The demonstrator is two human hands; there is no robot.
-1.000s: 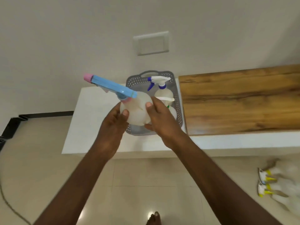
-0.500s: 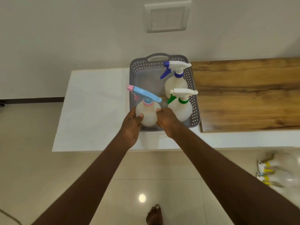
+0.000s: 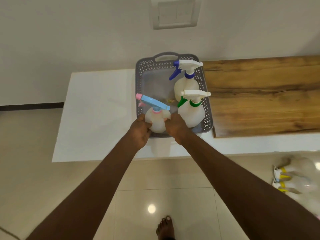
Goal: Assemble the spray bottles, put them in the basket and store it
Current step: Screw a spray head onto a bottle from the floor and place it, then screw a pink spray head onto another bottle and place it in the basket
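Note:
A grey perforated basket (image 3: 149,66) stands on the white counter (image 3: 97,115). Inside it, at the right, stand a white bottle with a dark blue trigger (image 3: 186,84) and a white bottle with a green trigger (image 3: 191,113). A white bottle with a light blue and pink sprayer (image 3: 156,118) sits upright in the basket's front left corner. My left hand (image 3: 140,131) and my right hand (image 3: 175,127) clasp its body from both sides.
A wooden board (image 3: 263,96) covers the counter to the right of the basket. On the floor at the right lie blurred bottles with yellow triggers (image 3: 287,179). A wall switch plate (image 3: 176,13) is above. My bare foot (image 3: 165,227) is on the tiled floor.
Both hands carried the light blue sprayer bottle forward and down from above the counter into the basket's front left corner. The view shifted closer to the basket.

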